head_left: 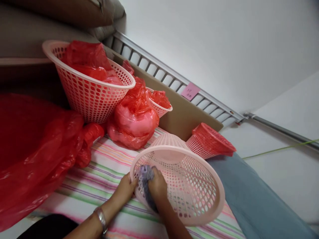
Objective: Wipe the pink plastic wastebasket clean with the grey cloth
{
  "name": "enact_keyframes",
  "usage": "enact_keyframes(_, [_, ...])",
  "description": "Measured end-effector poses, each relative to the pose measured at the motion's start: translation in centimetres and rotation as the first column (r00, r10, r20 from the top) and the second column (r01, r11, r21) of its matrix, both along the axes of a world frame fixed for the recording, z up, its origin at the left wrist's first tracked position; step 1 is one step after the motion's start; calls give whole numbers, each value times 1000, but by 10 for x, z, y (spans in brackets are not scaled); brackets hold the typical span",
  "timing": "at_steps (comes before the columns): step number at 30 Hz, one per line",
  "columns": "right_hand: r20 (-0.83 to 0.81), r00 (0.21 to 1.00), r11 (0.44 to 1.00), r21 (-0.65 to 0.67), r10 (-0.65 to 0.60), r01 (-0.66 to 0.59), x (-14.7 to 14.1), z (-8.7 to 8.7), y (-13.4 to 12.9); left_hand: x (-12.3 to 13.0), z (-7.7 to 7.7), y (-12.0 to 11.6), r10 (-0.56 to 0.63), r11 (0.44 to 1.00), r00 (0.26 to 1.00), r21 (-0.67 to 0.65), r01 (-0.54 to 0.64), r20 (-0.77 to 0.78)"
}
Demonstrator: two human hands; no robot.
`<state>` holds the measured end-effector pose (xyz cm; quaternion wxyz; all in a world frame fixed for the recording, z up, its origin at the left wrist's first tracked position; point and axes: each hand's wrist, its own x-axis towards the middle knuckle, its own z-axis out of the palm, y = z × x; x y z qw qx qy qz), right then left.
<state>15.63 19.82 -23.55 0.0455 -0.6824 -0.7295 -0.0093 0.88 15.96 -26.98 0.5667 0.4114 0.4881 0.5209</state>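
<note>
A pale pink perforated basket (196, 186) lies tipped on its side, its mouth toward me, on the striped cloth (104, 169). My left hand (128, 187), below a silver bracelet on the wrist, grips the basket's left rim. Inside the mouth, near that same rim, my right hand (158, 186) is closed on a bunched grey-purple cloth (147, 186). The cloth is slightly blurred and lies against the basket's inner wall.
Behind are a large pink basket (92, 99) with red plastic, a tied red bag (134, 122), a smaller basket (161, 111) and a red-covered basket (201, 146). Red plastic (37, 149) spreads at left. A railing (154, 69) with a pink note (190, 91) runs along the wall.
</note>
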Motion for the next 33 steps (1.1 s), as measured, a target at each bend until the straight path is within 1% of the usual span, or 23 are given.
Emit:
enact_keyframes(2, [39,992,992,48,-117,115,0,1,38,1,-1,0,-15,999,1000,-46,15,-3])
enact_keyframes(4, [63,980,981,73,-187,182,2,-1,73,1,0,0,-31,996,1000,-83,31,2])
enact_keyframes(6, [77,974,975,79,-214,208,6,-5,100,3,1,-1,-50,993,999,-108,50,8])
enact_keyframes(8, [90,970,972,88,-226,219,10,-9,120,6,3,-2,-69,990,998,-126,70,13])
enact_keyframes(10, [104,967,970,97,-231,221,14,-13,131,7,5,-2,-91,986,996,-138,92,14])
enact_keyframes(13, [115,968,973,92,-224,214,17,-16,137,1,12,0,-116,986,993,-124,115,1])
enact_keyframes(14, [116,969,974,86,-218,209,17,-15,137,-4,15,1,-99,991,995,-92,98,-14])
enact_keyframes(17, [113,975,981,63,-190,184,18,-10,135,-18,22,6,11,999,998,37,-8,-62])
enact_keyframes(19, [108,978,984,42,-178,174,18,-5,130,-21,21,8,32,998,997,62,-28,-65])
enact_keyframes(22, [102,979,984,18,-176,175,15,2,113,-16,15,6,-39,999,999,0,39,-26])
enact_keyframes(24, [96,981,985,19,-170,169,10,5,92,-9,11,4,-67,997,998,-41,67,2])
enact_keyframes(26, [93,984,988,30,-155,153,4,6,64,-4,9,1,-71,995,997,-68,72,26])
enact_keyframes(28, [65,992,994,33,-111,109,-2,3,28,-1,8,-2,-65,995,997,-75,69,43])
enact_keyframes(31, [-22,1000,1000,9,1,0,-3,-5,-26,2,9,-6,-62,996,997,-56,65,49])
enact_keyframes(33, [-54,997,999,-9,51,-51,0,-9,-52,5,8,-9,-56,998,997,-27,58,50])
